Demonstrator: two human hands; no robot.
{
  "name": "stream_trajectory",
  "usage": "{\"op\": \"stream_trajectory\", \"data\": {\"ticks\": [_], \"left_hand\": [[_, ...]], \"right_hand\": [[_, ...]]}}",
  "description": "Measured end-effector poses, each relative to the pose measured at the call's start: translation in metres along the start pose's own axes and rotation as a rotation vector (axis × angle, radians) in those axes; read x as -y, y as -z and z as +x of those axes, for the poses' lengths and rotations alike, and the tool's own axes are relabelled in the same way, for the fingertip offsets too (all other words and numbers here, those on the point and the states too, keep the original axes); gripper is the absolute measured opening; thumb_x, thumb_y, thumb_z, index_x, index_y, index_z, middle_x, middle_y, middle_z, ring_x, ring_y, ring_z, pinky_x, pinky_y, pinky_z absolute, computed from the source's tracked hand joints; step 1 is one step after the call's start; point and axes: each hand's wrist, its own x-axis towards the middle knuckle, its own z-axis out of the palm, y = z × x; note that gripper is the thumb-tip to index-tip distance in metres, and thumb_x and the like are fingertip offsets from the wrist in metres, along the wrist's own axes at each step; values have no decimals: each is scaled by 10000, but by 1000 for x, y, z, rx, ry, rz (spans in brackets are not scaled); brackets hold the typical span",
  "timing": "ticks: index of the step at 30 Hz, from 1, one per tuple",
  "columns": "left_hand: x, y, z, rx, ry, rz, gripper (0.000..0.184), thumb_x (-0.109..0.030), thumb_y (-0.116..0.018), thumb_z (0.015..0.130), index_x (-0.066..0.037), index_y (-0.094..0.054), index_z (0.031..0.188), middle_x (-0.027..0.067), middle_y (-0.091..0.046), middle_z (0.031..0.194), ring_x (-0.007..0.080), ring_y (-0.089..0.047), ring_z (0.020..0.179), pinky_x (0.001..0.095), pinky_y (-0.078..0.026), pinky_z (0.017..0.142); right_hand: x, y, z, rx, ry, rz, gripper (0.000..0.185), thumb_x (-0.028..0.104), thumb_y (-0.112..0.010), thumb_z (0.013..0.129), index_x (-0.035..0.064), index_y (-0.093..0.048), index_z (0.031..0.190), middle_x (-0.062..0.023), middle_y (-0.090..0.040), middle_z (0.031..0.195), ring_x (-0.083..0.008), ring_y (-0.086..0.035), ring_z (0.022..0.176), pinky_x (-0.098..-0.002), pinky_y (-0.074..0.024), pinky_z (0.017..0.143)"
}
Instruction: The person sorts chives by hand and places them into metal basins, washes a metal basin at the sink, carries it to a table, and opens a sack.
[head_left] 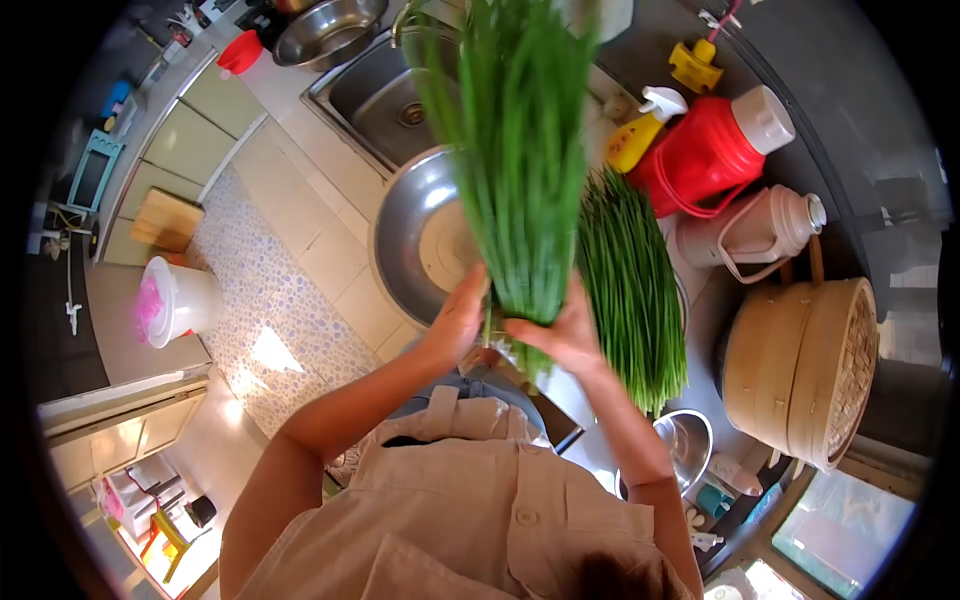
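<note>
Head view: my right hand (567, 335) grips the base of a long, thin-leaved green bunch (525, 190), thumb across it; my left hand (462, 312) touches its eight-o'clock edge, finger closure unclear. From both, equally near, its long axis points to twelve o'clock.

The bare left forearm (375, 370) angles forward and inward from a bent elbow; the bare left hand (460, 312) points forward. The bare right forearm (628, 425) extends forward; the bare right hand (568, 335) grips, thumb directed inward.
</note>
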Motion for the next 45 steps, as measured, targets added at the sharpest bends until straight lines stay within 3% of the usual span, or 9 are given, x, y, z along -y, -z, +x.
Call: {"op": "stream_trajectory", "data": {"ticks": [5, 12, 15, 18, 24, 31, 34, 39, 45], "left_hand": [[37, 90, 20, -254, 249, 178, 640, -526, -352, 891, -6, -392, 1261, 88, -496, 1188, 161, -453, 1097, 276, -335, 939], [45, 112, 22, -242, 293, 275, 662, -526, -535, 807, -14, -432, 1214, 68, -548, 1093, 141, -536, 958, 301, -432, 813], [41, 112, 23, -191, 233, 284, 652, -501, -573, 794, -19, -436, 1210, 65, -548, 1092, 141, -532, 973, 290, -426, 824], [27, 116, 20, -192, 320, -47, 601, -369, -680, 754, 25, -473, 1158, 103, -562, 1080, 173, -539, 982, 285, -412, 851], [36, 119, 28, -37, 293, 270, 588, -203, -747, 700, -21, -470, 1186, 74, -562, 1093, 173, -540, 993, 314, -433, 840], [24, 104, 16, 0, 63, 165, 510, -95, -708, 725, -49, -468, 1172, 58, -561, 1086, 172, -536, 995, 315, -425, 871], [42, 115, 18, -120, 104, 22, 486, -58, -668, 756, -63, -452, 1191, 54, -554, 1108, 175, -531, 1005, 318, -417, 889], [55, 128, 30, -170, 259, -122, 417, -49, -645, 773, -51, -486, 1158, 66, -561, 1096, 197, -554, 992, 333, -463, 857], [40, 121, 31, -125, 385, -107, 376, -44, -638, 775, -18, -510, 1127, 90, -568, 1082, 209, -572, 964, 332, -481, 834]], "right_hand": [[-121, -83, 24, -37, -212, 279, 748, 43, -739, 592, 7, -331, 1217, -94, -530, 1059, -196, -522, 992, -302, -439, 826], [-126, -89, 23, -3, -265, 332, 665, 98, -753, 634, 14, -374, 1174, -102, -533, 1081, -185, -541, 962, -308, -458, 798], [-128, -88, 16, -27, -337, 386, 589, 187, -680, 752, 19, -364, 1220, -89, -509, 1131, -164, -504, 1023, -295, -424, 842], [-139, -81, 18, -88, -597, 576, 582, 335, -574, 840, 37, -344, 1284, -83, -478, 1191, -160, -466, 1065, -294, -392, 878], [-121, -68, 31, -29, -646, 465, 543, 306, -613, 818, -8, -410, 1211, -106, -521, 1124, -174, -520, 981, -299, -441, 810], [-105, -68, 17, -178, -430, 585, 441, 201, -629, 809, -3, -441, 1151, -83, -562, 1024, -151, -558, 882, -287, -476, 729], [-92, -68, 21, -415, -674, 676, 442, 239, -607, 817, 20, -441, 1163, -87, -555, 1045, -180, -554, 918, -309, -468, 753], [-133, -48, 24, -259, -682, 686, 523, 314, -616, 799, 30, -434, 1198, -99, -507, 1157, -207, -481, 1059, -349, -398, 879], [-117, -54, 25, -149, -558, 492, 587, 280, -679, 756, 13, -407, 1202, -122, -507, 1144, -223, -516, 1012, -351, -443, 827]]}}
